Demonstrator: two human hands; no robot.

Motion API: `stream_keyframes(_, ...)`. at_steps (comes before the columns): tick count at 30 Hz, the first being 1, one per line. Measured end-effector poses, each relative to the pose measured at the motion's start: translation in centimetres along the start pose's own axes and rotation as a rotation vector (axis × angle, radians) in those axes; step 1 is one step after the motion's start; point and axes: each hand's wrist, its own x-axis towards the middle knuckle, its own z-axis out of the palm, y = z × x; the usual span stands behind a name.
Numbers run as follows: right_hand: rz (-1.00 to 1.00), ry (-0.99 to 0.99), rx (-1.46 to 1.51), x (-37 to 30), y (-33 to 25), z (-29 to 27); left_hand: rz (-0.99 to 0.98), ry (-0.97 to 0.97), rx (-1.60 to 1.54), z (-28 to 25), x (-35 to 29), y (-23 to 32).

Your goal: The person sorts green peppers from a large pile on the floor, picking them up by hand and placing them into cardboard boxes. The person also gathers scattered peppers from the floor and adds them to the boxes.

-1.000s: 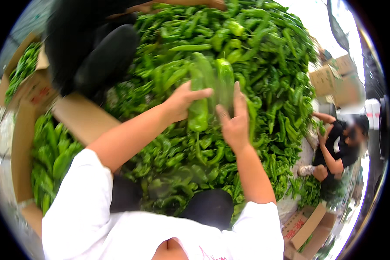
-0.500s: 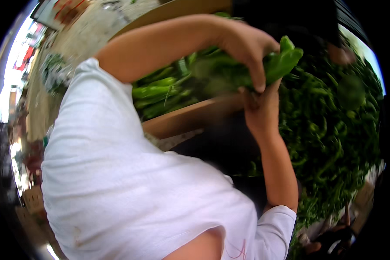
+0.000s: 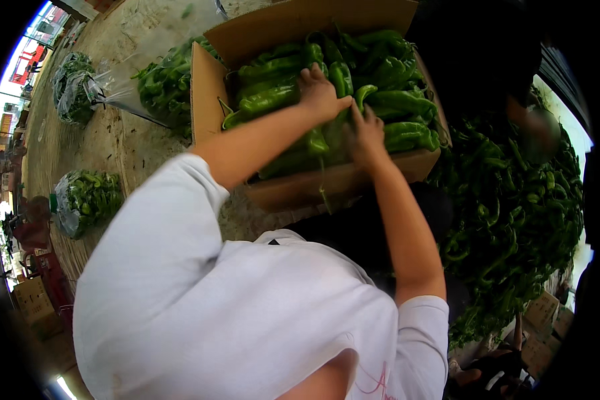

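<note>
A cardboard box (image 3: 273, 193) in front of me is filled with long green peppers (image 3: 273, 100) lying side by side in rows. My left hand (image 3: 321, 97) rests on the peppers near the middle of the box, its thumb stretched toward the right and its fingers apart. Just right of it and a little nearer, my right hand (image 3: 368, 137) touches the peppers with fingers spread and nothing gripped that I can see. A curved pepper (image 3: 364, 95) lies just beyond its fingertips. A thin stem (image 3: 323, 190) hangs over the box's near wall.
A big heap of green peppers (image 3: 507, 200) spreads on the right. Beside it a co-worker's blurred hand (image 3: 541, 130) shows. Clear bags of peppers (image 3: 87, 200) stand on the floor at left, with another bag (image 3: 173, 87) against the box. Cardboard boxes (image 3: 540, 313) sit at lower right.
Both my hands have lowered from holding a bunch of peppers at the box's right side to the peppers inside it, and no longer hold the bunch. The view has shifted, showing more of the box.
</note>
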Motion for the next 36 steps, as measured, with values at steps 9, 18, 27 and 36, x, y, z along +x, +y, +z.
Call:
stream_keyframes(9,-0.041,0.068,0.366,0.1,2.3,-0.6,0.255,0.452,-0.452,1.1,-8.9,-2.1)
stream_keyframes(18,-0.072,0.007,0.409,0.3,0.4,-0.5,0.314,0.531,-0.253,4.7,-8.7,-1.7)
stream_keyframes(27,-0.113,-0.066,-0.082,-1.3,-0.3,-1.8,0.173,0.129,0.103,2.9,-10.3,-1.7)
stream_keyframes(36,0.069,-0.072,-0.505,-1.7,6.6,-7.9,0.207,0.067,0.303,3.4,-7.1,0.8)
